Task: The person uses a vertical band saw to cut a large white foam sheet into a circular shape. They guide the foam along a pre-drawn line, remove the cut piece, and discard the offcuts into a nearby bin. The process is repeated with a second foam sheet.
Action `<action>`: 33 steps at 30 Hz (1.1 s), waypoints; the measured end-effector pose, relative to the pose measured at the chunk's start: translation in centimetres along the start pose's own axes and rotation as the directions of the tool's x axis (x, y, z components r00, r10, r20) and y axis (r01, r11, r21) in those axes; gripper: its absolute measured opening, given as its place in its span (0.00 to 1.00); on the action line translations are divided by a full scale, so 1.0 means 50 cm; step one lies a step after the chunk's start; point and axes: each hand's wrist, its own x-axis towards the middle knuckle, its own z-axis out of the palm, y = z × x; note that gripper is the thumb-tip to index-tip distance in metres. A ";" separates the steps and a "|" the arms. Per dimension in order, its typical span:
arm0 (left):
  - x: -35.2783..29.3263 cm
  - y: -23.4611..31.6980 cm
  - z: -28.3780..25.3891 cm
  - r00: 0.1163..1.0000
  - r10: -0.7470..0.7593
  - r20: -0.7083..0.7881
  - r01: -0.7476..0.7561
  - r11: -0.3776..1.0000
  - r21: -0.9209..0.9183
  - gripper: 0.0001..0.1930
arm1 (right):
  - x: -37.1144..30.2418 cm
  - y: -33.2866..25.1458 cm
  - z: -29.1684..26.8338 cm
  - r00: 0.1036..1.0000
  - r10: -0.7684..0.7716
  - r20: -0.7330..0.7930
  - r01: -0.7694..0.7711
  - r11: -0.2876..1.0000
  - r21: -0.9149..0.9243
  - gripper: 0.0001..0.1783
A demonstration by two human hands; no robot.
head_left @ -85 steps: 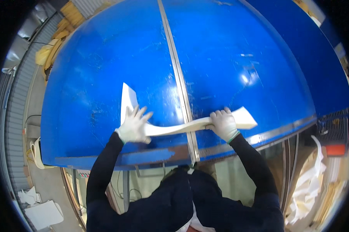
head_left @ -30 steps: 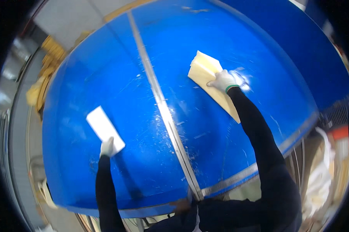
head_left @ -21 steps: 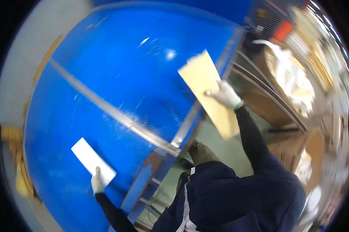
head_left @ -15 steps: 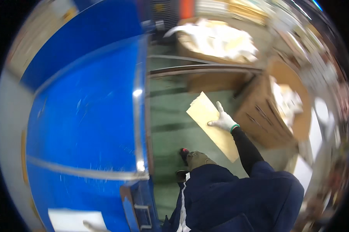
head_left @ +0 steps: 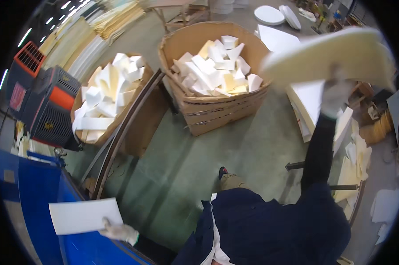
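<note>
Primary piece: a long cream-white foam block with a curved upper edge (head_left: 312,62), raised at two o'clock above the floor. The right hand (head_left: 334,98), in a white knit glove, meets the block's lower edge. It appears to grip that edge, though motion blur conceals the arrangement of the fingers.

Secondary piece: a flat white rectangular foam panel (head_left: 81,216), positioned at eight o'clock. The left hand (head_left: 120,231), gloved in white with a green cuff, pinches the panel at its lower right corner; the thumb lies on the upper face. In this view the panel overlaps the edge of a blue flat-topped worktable (head_left: 82,251).

Surroundings: at twelve o'clock stands a large brown cardboard box (head_left: 221,115), filled with white and cream foam offcuts (head_left: 217,66). At ten o'clock a second brown cardboard box (head_left: 147,75) contains similar pieces, beside a dark metal rail (head_left: 128,117). Between nine and ten o'clock, a black and orange machine with slotted vents (head_left: 53,106) stands next to the second box. At one o'clock, white round slabs (head_left: 269,15) rest on the grey-green floor (head_left: 177,165).
</note>
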 end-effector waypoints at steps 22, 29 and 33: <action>-0.305 -0.093 1.152 0.667 0.668 0.330 -0.536 0.738 -0.411 0.34 | -0.740 0.469 -0.092 -0.320 0.886 0.336 -0.356 0.216 -0.909 0.32; -0.583 -0.589 1.518 0.150 0.002 0.989 -0.773 0.623 0.117 0.35 | -0.660 0.468 -0.453 -0.028 0.920 -0.391 -0.555 -0.340 -0.759 0.29; -0.798 -0.732 1.344 -0.223 -0.387 0.895 -0.824 0.565 0.039 0.36 | -0.580 0.460 -0.371 0.034 0.892 -0.451 -0.657 -0.320 -0.682 0.39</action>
